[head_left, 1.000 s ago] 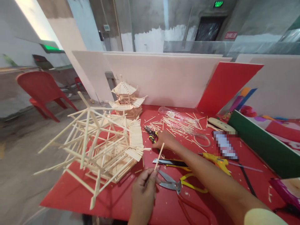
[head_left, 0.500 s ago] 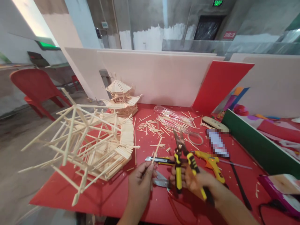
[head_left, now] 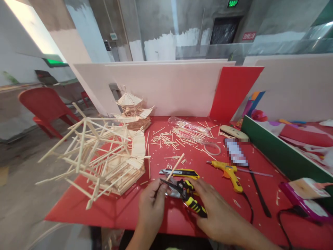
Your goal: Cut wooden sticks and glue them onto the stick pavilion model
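Observation:
My left hand (head_left: 151,205) pinches the lower end of a thin wooden stick (head_left: 176,166) that slants up to the right. My right hand (head_left: 213,208) grips the yellow-and-black cutting pliers (head_left: 185,194), its jaws pointing left at the stick just above my left fingers. Both hands hover over the red table (head_left: 78,211) near its front edge. A yellow utility knife (head_left: 182,172) lies just behind the pliers. A large stick-built frame model (head_left: 104,156) sits to the left of my hands.
A small finished stick pagoda (head_left: 132,109) stands at the back left. Loose sticks and a clear bag (head_left: 187,129) lie mid-table. A yellow glue gun (head_left: 229,173), a tape ring (head_left: 212,149) and a green board (head_left: 281,152) are to the right. White panels wall the back.
My right hand reached to the far pliers, picked them up and brought them down to the stick; they now lie level, jaws pointing left at it. My left hand kept holding the stick.

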`<state>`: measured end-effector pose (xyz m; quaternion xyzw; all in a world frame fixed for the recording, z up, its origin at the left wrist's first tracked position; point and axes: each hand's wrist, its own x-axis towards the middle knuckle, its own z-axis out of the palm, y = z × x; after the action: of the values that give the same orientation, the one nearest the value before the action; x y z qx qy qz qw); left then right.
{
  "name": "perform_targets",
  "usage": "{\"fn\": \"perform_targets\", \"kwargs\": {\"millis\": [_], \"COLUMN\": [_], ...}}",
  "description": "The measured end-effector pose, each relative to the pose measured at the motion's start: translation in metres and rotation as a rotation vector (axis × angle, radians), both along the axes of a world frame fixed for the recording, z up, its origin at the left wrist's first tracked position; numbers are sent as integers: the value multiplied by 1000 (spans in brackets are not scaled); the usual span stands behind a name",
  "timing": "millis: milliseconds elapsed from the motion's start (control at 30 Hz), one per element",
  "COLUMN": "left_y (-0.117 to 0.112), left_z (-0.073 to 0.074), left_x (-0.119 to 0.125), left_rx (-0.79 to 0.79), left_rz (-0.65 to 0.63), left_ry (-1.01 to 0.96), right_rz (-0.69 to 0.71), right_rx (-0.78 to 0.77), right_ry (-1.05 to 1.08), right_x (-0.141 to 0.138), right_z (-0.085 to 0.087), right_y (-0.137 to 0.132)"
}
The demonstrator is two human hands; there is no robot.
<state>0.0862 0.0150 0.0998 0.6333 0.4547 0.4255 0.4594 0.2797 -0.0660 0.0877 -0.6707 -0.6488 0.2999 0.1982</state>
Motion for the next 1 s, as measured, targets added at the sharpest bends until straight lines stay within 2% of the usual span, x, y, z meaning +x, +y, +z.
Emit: {"fn": "perform_targets", "kwargs": {"millis": [200,533,833,1000], "left_y": [0,2,0,1], "left_z": [2,-4,0,-1], "left_x": [-4,-7,-9,-8], "left_rx": [40,62,129,178], "left_rz": [-20,-31,-41,-68], "left_ry": [33,16,28,65], "right_rz": [-2,14,27,34], "right_rx": [64,102,173,105], "right_ry": [-7,-33,-9,-13], "right_x": [-6,-14,-16,-12], "right_z": [-1,7,-8,-18], "right_y": [2,6,4,1]}}
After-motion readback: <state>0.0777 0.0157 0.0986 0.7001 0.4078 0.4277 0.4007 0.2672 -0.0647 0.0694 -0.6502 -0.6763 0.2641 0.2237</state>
